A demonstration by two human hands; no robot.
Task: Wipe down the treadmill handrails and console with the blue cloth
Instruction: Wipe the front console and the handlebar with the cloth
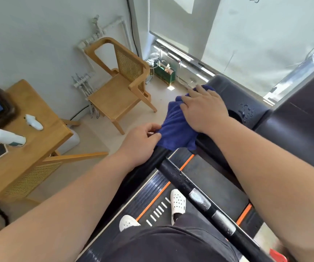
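My right hand (204, 108) lies flat, fingers spread, pressing the blue cloth (177, 125) onto the treadmill's left handrail (158, 154) where it meets the console (246, 108). My left hand (141, 142) pinches the cloth's near corner between thumb and fingers — at 9 o'clock from the cloth. Water droplets sit on the console at 3 o'clock of my right hand. Crossbar (199, 197) runs toward 5 o'clock — wooden chair (122, 82) at 11.

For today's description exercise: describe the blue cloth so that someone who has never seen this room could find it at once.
Start at the black treadmill by the window. At the console's left end, where the handrail joins, the blue cloth lies draped, pressed by the right hand and pinched by the left hand. It is the only soft, deep-blue thing on the machine.
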